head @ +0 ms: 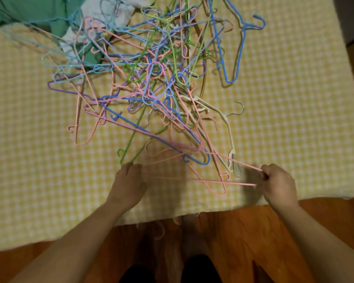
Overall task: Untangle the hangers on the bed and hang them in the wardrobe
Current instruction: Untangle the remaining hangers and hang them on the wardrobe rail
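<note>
A tangled heap of thin hangers in pink, blue, green, purple and cream covers the middle of the bed, which has a yellow checked cover. My right hand grips the corner of a pink hanger at the heap's near right edge; its two rods run left into the pile. My left hand rests at the heap's near edge with its fingers curled down onto the lower end of a green hanger. A single blue hanger lies apart at the far right.
Green and white cloth lies under the heap's far left corner. The bed's near edge runs across in front of me, with wooden floor below it. A pink hanger, blurred, hangs at that edge.
</note>
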A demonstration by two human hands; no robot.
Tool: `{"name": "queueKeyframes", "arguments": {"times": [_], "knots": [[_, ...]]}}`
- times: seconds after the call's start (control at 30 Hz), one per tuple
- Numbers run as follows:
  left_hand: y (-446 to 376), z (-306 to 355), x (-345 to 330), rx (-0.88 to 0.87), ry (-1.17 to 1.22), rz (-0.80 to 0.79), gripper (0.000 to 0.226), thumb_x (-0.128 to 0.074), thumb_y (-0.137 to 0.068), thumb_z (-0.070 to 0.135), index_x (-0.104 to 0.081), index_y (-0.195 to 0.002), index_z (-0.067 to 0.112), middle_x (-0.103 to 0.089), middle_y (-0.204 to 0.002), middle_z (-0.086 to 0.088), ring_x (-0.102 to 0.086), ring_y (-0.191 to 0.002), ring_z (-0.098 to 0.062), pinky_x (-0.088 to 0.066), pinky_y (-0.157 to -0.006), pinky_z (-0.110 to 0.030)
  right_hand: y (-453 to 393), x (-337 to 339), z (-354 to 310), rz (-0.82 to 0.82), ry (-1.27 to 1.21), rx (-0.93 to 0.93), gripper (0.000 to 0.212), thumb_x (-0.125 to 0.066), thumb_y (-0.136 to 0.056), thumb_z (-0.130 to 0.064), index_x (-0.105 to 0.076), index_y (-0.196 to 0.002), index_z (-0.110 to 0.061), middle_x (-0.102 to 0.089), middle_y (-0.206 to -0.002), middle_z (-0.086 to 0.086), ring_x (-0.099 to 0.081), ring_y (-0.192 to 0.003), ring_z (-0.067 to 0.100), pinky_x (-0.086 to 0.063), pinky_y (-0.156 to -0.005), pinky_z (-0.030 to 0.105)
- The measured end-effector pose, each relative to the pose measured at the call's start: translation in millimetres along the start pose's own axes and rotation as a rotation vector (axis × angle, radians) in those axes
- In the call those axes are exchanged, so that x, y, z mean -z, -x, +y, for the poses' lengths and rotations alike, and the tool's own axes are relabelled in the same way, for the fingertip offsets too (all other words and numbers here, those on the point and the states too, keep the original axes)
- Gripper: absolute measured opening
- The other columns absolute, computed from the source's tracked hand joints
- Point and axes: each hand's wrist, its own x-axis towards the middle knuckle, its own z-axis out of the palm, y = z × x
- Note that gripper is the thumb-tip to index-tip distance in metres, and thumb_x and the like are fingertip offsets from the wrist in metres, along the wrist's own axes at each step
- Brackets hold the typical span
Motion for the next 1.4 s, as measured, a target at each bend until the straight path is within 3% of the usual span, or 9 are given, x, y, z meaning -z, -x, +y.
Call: {"name": "queueKeyframes", "arguments": {"times": [0.17,0.37,0.47,0.6,0.87,1.03,1.13,1.27,1.4], "knots": [[27,2,19,0.173,0.238,-0.207,0.02,-0.061,-0.087,0.037,-0.065,-0.087,0.018,-0.066,-0.086,0.0,-0.063,-0.077,-0.019,-0.047,-0.064,-0.032,11,-10,-4,-0.029,-0.042,0.054,0.05,-0.064,-0.071,0.011,-0.04,-0.059,-0.032,-0.048,-0.068,-0.003,-0.05,-0.064,0.026,-0.031,-0.052,0.028],[100,-22,80,0.233,0.55,-0.432,0.044,-0.043,-0.103,0.039,-0.072,-0.075,0.019,-0.068,-0.056,0.006,-0.062,-0.05,-0.002,-0.045,-0.055,-0.014,-3,-41,-62,0.015,-0.227,0.147,0.04,-0.058,-0.074,0.008,-0.047,-0.064,-0.029,-0.052,-0.074,-0.004,-0.056,-0.071,0.025,-0.035,-0.06,0.03],[142,-53,111,0.273,0.646,-0.269,0.038,-0.045,-0.103,0.027,-0.071,-0.081,0.011,-0.073,-0.065,-0.006,-0.061,-0.046,-0.007,-0.046,-0.049,-0.02,-10,-55,-100,0.064,-0.421,0.095,0.02,-0.061,-0.089,-0.008,-0.062,-0.107,-0.016,-0.055,-0.106,0.004,-0.058,-0.092,0.024,-0.043,-0.079,0.029],[178,-99,132,0.221,0.481,0.004,0.037,-0.051,-0.1,0.021,-0.073,-0.073,0.008,-0.072,-0.065,-0.002,-0.057,-0.048,-0.002,-0.04,-0.049,-0.015,-10,-54,-142,0.046,-0.583,0.128,0.05,-0.057,-0.093,-0.041,-0.052,-0.133,-0.011,-0.046,-0.123,0.001,-0.053,-0.1,0.011,-0.042,-0.091,0.023],[201,-142,128,0.272,0.538,0.208,0.038,-0.051,-0.1,0.021,-0.07,-0.068,0.013,-0.072,-0.071,0.001,-0.065,-0.067,-0.009,-0.043,-0.059,-0.018,-28,-59,-181,0.03,-0.165,0.534,0.056,-0.038,-0.094,-0.051,-0.058,-0.125,-0.009,-0.059,-0.118,0.012,-0.05,-0.114,0.029,-0.036,-0.101,0.036],[202,-153,116,0.45,0.696,0.328,0.04,-0.046,-0.102,0.028,-0.072,-0.076,0.011,-0.073,-0.078,0.018,-0.063,-0.068,0.009,-0.039,-0.06,-0.005,-53,-73,-173,0.27,-0.036,0.206,0.053,-0.039,-0.088,-0.038,-0.055,-0.122,0.001,-0.056,-0.113,0.028,-0.051,-0.107,0.046,-0.04,-0.093,0.049],[200,-151,100,0.469,0.842,0.376,0.041,-0.041,-0.102,0.035,-0.072,-0.088,0.013,-0.075,-0.093,0.02,-0.065,-0.081,0.008,-0.043,-0.067,-0.006,-69,-80,-167,0.096,-0.111,-0.019,0.053,-0.047,-0.088,-0.036,-0.05,-0.129,-0.003,-0.06,-0.115,0.032,-0.055,-0.108,0.049,-0.045,-0.091,0.051],[193,-140,77,0.518,0.956,0.453,0.044,-0.038,-0.101,0.046,-0.071,-0.095,0.017,-0.075,-0.095,0.003,-0.065,-0.082,-0.009,-0.047,-0.072,-0.032,-67,-81,-167,-0.013,-0.139,0.015,0.024,-0.055,-0.093,-0.03,-0.06,-0.111,-0.018,-0.069,-0.099,0.021,-0.063,-0.096,0.042,-0.05,-0.076,0.042],[179,-125,69,0.558,1.007,0.493,0.046,-0.035,-0.101,0.05,-0.069,-0.093,0.02,-0.073,-0.097,0.004,-0.062,-0.081,-0.013,-0.045,-0.068,-0.037,-31,-78,-177,-0.002,-0.241,0.134,0.02,-0.048,-0.099,-0.024,-0.063,-0.088,-0.015,-0.066,-0.078,0.015,-0.062,-0.079,0.037,-0.043,-0.065,0.038]]}}
